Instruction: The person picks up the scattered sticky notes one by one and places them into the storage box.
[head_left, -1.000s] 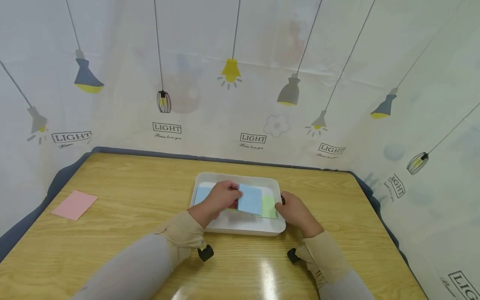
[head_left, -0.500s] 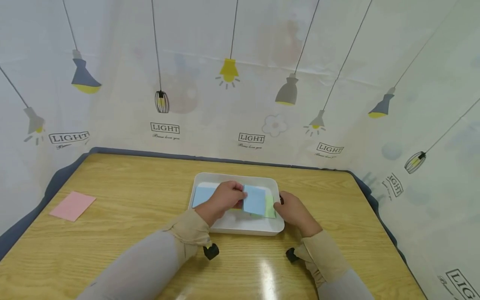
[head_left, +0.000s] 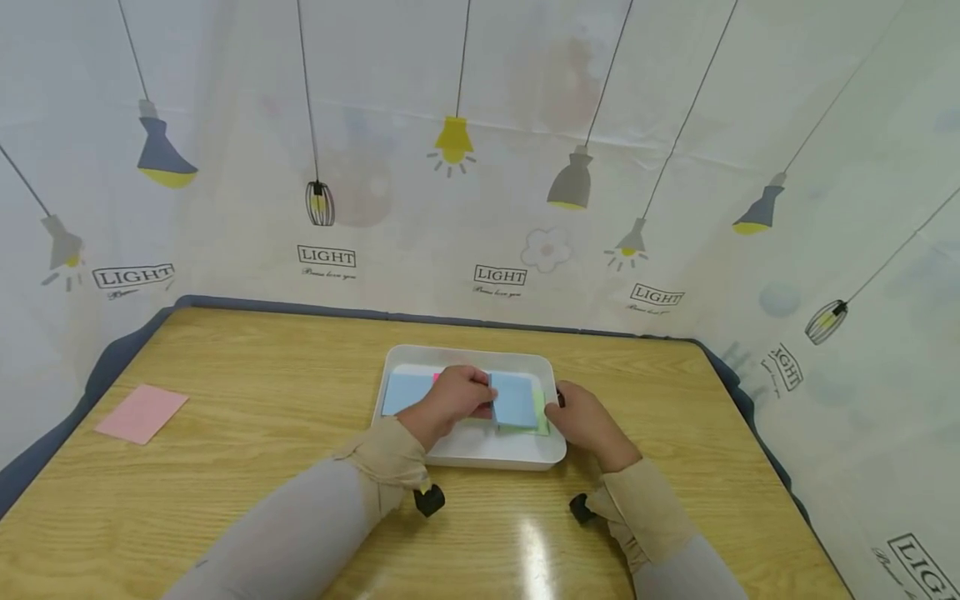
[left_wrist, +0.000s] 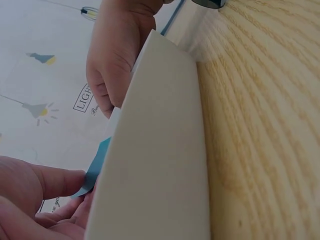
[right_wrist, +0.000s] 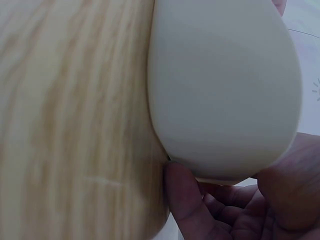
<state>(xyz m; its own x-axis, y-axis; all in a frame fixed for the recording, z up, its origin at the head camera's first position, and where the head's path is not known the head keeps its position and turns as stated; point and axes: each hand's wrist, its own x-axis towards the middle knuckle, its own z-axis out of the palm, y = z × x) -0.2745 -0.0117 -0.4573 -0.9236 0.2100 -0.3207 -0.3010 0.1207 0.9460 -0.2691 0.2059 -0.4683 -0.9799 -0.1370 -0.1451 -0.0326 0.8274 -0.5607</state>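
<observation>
White plastic forms the tray [head_left: 468, 454], which is set on the wooden table [head_left: 262, 400] directly ahead of both forearms, its long axis running left to right. A blue sheet [head_left: 515, 400] is pinched at its near-left edge by the left hand [head_left: 453, 400], thumb and fingers curled round it, and is held just above the tray's right half. Beneath it a green sheet [head_left: 540, 414] is partly covered; a second blue sheet [head_left: 405, 392] lies flat in the left half, and a pink sliver [head_left: 436, 377] shows behind the knuckles. The tray's right rim is gripped by the right hand [head_left: 585, 421], fingers curled over the edge, as is confirmed in the right wrist view [right_wrist: 210, 205]. The held sheet thus lies between the two hands, touching the left and just beside the right, so the left is the nearer. A separate pink sheet [head_left: 141, 412] lies well apart, near the table's left edge.
</observation>
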